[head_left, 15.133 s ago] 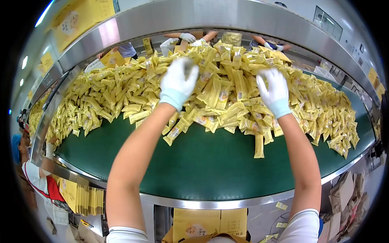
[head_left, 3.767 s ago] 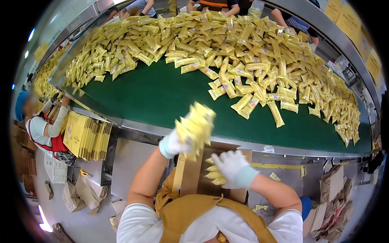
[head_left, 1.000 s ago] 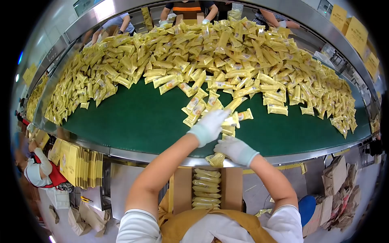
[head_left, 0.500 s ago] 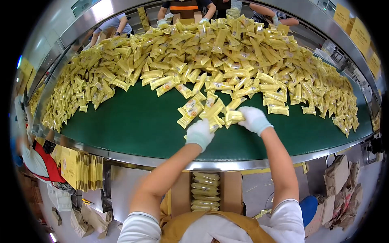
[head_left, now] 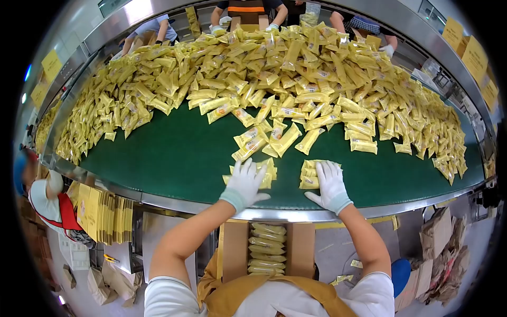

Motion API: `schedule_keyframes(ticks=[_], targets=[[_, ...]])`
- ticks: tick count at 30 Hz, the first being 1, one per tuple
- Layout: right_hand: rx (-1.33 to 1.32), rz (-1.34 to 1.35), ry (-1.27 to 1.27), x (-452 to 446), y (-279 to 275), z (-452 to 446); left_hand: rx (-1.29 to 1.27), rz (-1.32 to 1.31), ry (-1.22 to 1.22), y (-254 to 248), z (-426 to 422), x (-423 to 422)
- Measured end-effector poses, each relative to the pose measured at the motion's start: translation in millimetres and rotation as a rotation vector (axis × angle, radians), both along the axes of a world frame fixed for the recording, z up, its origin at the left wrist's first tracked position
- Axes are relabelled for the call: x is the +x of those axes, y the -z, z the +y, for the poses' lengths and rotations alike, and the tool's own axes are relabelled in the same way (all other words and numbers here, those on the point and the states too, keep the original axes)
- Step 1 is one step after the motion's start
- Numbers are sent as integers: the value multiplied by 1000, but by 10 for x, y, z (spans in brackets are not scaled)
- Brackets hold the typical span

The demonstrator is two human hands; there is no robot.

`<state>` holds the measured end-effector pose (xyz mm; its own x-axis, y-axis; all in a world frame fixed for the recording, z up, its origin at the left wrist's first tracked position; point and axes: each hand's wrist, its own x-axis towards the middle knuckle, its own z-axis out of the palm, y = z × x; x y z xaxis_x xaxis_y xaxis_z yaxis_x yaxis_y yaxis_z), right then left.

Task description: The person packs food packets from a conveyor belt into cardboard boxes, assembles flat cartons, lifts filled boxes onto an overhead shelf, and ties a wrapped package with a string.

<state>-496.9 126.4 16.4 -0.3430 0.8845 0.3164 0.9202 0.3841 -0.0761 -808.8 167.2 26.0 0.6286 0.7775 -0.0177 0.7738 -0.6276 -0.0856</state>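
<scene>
My left hand (head_left: 244, 185), in a white glove, lies with spread fingers on a small group of yellow packets (head_left: 270, 170) near the front of the green belt (head_left: 174, 164). To its right, my right hand (head_left: 331, 186) rests on another small group of packets (head_left: 308, 175), thumb apart from the fingers. Loose packets (head_left: 285, 139) lie just beyond both hands, and behind them rises a long heap of yellow packets (head_left: 296, 68). Below the belt's metal edge, an open cardboard box (head_left: 235, 248) holds a stacked row of packets (head_left: 268, 243).
Gloved hands and arms of other people (head_left: 274, 25) show behind the heap. A person in a blue cap and red apron (head_left: 67, 211) is at the left, beside folded yellow cartons (head_left: 103, 216). Crumpled brown paper (head_left: 443, 238) lies at the lower right.
Both my hands have moved nearer the belt's front edge and further apart, each now on its own group of packets. At the upper right, a co-worker's gloved hand has moved right.
</scene>
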Motion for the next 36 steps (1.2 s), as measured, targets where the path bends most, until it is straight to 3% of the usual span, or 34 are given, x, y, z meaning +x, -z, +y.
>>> schedule_keyframes(ticks=[2, 5, 6, 9, 11, 13, 15, 16, 17, 19, 25, 29, 34, 36], targets=[[-79, 34, -15, 92, 46, 63, 36, -24, 18, 143, -16, -3], [-387, -130, 16, 224, -197, 301, -36, -41, -83, 85, 102, 27], [-632, -273, 121, 174, -348, 434, -84, -51, -136, 14, 138, 46], [-776, -418, 25, 158, -558, 814, -247, 59, -160, -127, 165, 101], [-583, -222, -21, 236, -509, 1084, -272, 118, -119, -219, 115, 79], [-457, -66, -145, 278, -423, 1413, -471, -159, -210, -360, 155, 14], [-565, -44, -259, 239, -368, 1717, -706, -553, -335, -469, 332, -98], [-641, -61, -225, 188, -365, 1760, -729, -701, -395, -522, 457, -125], [-717, -79, -188, 120, -375, 1779, -497, -795, -437, -432, 529, -134], [-714, -158, -169, 28, -398, 1773, -465, -809, -450, -389, 776, -126], [-799, -73, 65, 59, -570, 1255, -470, -162, -367, -357, 1003, 140], [-654, -228, 32, 331, -293, 773, -352, -61, -229, -367, 796, 176], [-608, 118, -26, 540, -159, 311, -448, -67, -240, -340, 615, 111], [-504, -12, -3, 563, -123, 133, -418, -54, -263, -340, 480, 125]])
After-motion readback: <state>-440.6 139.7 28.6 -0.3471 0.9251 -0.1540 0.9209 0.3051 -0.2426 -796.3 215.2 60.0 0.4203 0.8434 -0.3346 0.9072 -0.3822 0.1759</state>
